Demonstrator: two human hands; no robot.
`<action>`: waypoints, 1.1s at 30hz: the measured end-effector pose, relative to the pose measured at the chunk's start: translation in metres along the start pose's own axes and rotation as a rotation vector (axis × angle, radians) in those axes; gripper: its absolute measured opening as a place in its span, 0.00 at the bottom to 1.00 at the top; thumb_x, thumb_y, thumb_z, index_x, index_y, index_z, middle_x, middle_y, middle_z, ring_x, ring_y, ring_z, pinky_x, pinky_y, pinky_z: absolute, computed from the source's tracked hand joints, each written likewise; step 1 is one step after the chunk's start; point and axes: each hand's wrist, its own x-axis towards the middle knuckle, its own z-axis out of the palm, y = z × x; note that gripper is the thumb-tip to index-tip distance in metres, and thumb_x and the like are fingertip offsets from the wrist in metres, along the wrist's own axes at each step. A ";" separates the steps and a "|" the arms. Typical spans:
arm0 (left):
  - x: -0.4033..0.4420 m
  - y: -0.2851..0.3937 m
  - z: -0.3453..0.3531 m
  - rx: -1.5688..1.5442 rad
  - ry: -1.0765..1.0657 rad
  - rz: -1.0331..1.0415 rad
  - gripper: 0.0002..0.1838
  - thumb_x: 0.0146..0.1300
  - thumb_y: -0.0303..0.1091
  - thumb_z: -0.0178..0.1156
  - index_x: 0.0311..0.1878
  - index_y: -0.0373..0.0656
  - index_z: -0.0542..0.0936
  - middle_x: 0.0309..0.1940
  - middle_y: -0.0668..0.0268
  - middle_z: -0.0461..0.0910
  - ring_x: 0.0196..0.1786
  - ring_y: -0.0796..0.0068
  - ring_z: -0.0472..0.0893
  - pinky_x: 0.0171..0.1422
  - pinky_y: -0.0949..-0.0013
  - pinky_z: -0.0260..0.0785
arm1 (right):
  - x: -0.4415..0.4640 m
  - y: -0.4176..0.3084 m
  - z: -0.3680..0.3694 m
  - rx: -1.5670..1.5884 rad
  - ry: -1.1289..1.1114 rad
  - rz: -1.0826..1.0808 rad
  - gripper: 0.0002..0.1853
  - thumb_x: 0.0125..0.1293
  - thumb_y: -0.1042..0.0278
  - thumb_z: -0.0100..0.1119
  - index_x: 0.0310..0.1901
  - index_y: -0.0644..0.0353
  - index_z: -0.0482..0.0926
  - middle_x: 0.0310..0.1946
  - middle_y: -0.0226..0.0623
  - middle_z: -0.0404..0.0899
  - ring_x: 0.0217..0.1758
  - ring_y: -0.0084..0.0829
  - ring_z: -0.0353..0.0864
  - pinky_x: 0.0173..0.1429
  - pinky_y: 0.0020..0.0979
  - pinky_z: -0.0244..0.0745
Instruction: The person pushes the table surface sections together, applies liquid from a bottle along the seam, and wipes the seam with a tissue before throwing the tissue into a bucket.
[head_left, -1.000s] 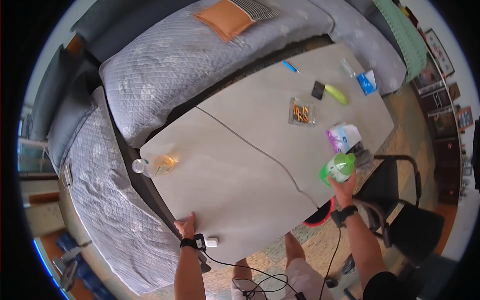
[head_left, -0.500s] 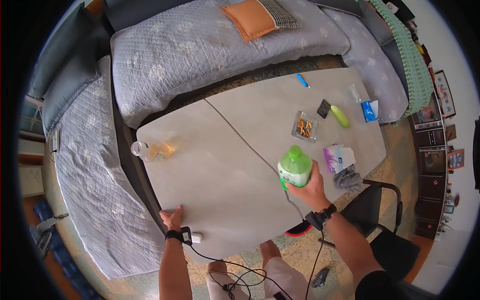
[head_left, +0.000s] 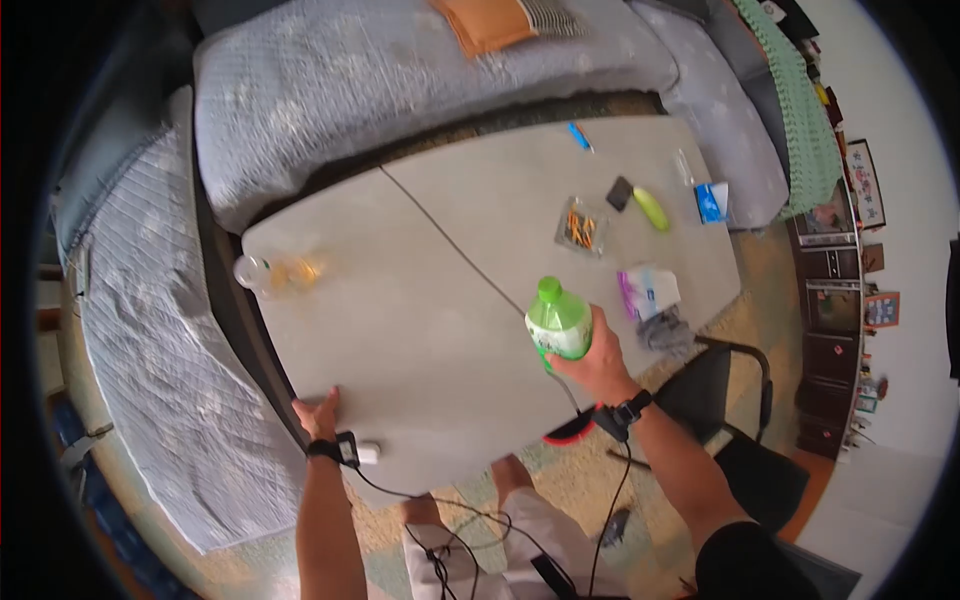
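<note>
My right hand (head_left: 603, 362) is wrapped round a green-capped plastic bottle (head_left: 560, 325) with a pale label, cap up. It is over the right part of the table (head_left: 420, 330); I cannot tell whether its base touches the top. My left hand (head_left: 318, 413) lies at the table's left front edge, fingers apart, holding nothing. Close to that wrist is a small white object (head_left: 369, 453). A clear bottle of amber liquid (head_left: 285, 273) is near the left edge, away from both hands.
Past the right hand are an ashtray with cigarette butts (head_left: 581, 228), a dark flat case (head_left: 619, 193), a long green vegetable (head_left: 651, 209), a tissue pack (head_left: 650, 292) and a grey cloth (head_left: 667, 332). A black chair (head_left: 765, 470) stands at right. Cables hang from both wrists.
The whole view has shifted, so everything appears farther left and higher. The green-capped bottle stays in my right hand, slightly nearer my body relative to the ashtray. My left hand keeps its place.
</note>
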 end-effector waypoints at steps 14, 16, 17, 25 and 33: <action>-0.007 0.021 -0.009 0.036 -0.089 -0.014 0.50 0.55 0.40 0.87 0.71 0.26 0.67 0.67 0.48 0.77 0.69 0.55 0.76 0.79 0.57 0.65 | -0.148 0.072 -0.041 -0.206 -0.238 0.361 0.44 0.53 0.60 0.84 0.68 0.61 0.68 0.55 0.52 0.84 0.58 0.51 0.87 0.61 0.48 0.81; -0.007 0.019 -0.009 -0.112 -0.104 0.038 0.49 0.55 0.40 0.87 0.71 0.26 0.67 0.66 0.49 0.78 0.68 0.56 0.77 0.78 0.57 0.66 | -0.160 0.077 -0.041 -0.218 -0.270 0.420 0.43 0.53 0.60 0.83 0.67 0.61 0.68 0.54 0.53 0.84 0.57 0.53 0.87 0.61 0.49 0.80; -0.005 0.019 -0.009 -0.059 -0.090 -0.036 0.49 0.55 0.40 0.87 0.71 0.25 0.67 0.66 0.49 0.78 0.67 0.57 0.77 0.77 0.58 0.67 | -0.165 0.079 -0.041 -0.227 -0.298 0.468 0.42 0.53 0.60 0.83 0.66 0.61 0.68 0.53 0.54 0.84 0.57 0.54 0.86 0.60 0.50 0.80; -0.005 0.030 -0.012 0.013 -0.070 -0.110 0.51 0.56 0.41 0.87 0.73 0.25 0.65 0.66 0.49 0.78 0.68 0.57 0.77 0.77 0.58 0.67 | -0.195 0.102 -0.039 -0.309 -0.405 0.582 0.36 0.51 0.61 0.80 0.58 0.62 0.70 0.48 0.55 0.82 0.53 0.60 0.84 0.55 0.53 0.79; -0.003 0.025 -0.015 -0.109 -0.128 -0.099 0.46 0.58 0.39 0.85 0.70 0.27 0.67 0.63 0.51 0.79 0.65 0.58 0.79 0.76 0.57 0.69 | -0.205 0.112 -0.038 -0.380 -0.455 0.588 0.36 0.50 0.58 0.80 0.55 0.62 0.69 0.45 0.55 0.82 0.50 0.60 0.84 0.51 0.55 0.79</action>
